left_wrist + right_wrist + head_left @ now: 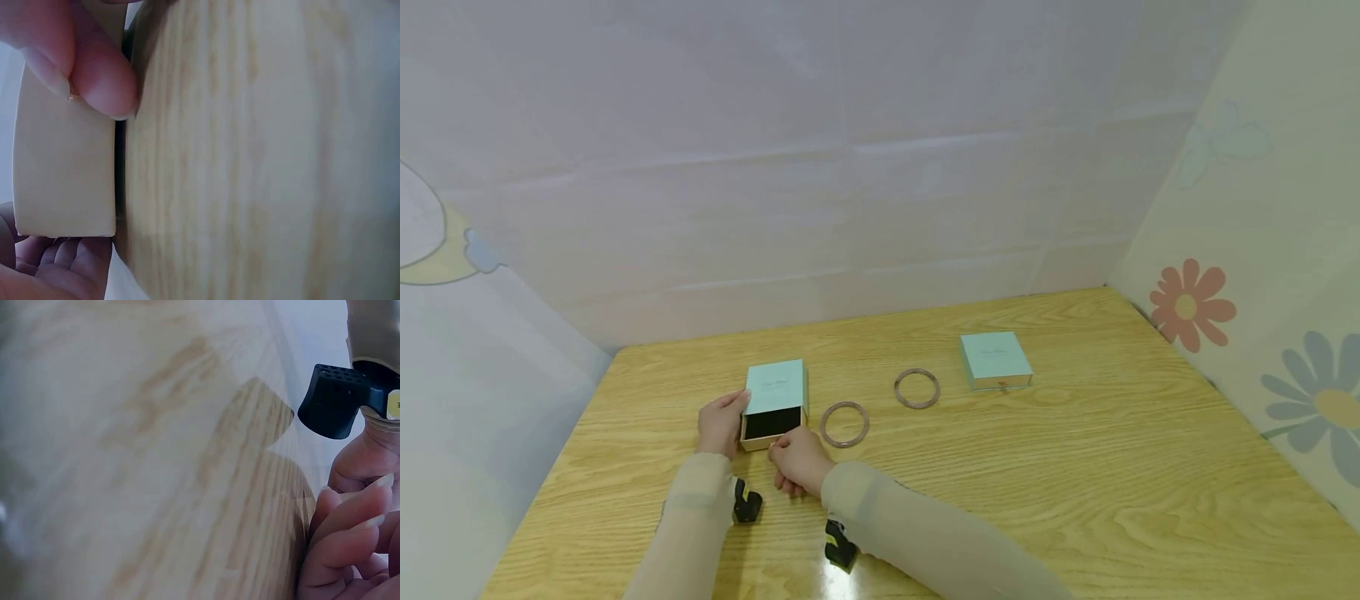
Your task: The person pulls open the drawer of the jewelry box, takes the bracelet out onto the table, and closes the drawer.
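A light-blue drawer box (776,385) lies on the table at the left, its cream drawer (758,445) partly pulled out toward me and showing a black lining. My left hand (721,423) grips the box's left side. In the left wrist view, the left fingers (69,265) curl beside the drawer's end. My right hand (802,460) is at the drawer's front, where thumb and finger pinch a small pull mostly covered by the fingertips. Right of the box lie two pinkish-brown bangles, the nearer bangle (825,426) close to my right hand and the farther bangle (897,388) beyond it.
A second light-blue box (996,357), closed, sits toward the back right of the wooden table (1075,467). A pale wall covering (850,208) rises behind the table's back edge. Black wrist cameras (840,546) are strapped on both sleeves.
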### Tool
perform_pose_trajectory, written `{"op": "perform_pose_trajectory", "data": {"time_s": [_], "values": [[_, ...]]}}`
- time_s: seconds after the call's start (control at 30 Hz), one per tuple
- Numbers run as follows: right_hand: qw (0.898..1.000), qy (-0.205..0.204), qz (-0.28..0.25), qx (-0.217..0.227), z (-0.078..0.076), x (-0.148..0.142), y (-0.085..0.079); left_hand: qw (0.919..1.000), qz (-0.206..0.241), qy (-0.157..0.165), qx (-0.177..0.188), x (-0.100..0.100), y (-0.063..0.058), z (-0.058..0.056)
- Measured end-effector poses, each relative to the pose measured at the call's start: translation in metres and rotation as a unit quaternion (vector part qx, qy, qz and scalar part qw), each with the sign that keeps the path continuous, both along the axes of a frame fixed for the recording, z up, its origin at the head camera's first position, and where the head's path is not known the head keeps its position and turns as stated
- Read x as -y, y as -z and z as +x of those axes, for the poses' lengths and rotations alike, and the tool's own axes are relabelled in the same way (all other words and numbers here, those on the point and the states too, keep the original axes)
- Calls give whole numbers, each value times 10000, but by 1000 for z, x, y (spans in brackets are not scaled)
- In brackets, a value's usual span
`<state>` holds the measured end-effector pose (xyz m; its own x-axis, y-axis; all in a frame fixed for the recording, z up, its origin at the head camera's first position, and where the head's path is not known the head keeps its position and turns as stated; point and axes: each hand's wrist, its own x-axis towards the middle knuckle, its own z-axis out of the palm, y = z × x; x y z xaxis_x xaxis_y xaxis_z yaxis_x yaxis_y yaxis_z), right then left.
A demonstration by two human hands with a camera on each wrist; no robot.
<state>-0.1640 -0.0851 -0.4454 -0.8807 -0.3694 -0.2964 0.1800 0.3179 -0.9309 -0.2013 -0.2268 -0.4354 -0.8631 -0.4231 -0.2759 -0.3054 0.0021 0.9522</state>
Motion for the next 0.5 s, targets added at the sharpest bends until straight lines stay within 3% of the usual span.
{"op": "perform_pose_trajectory", "data": {"time_s": [0.5], "values": [[9999, 74, 52, 73, 0, 0, -3, 9999, -3, 116, 36, 1, -1, 1]]}}
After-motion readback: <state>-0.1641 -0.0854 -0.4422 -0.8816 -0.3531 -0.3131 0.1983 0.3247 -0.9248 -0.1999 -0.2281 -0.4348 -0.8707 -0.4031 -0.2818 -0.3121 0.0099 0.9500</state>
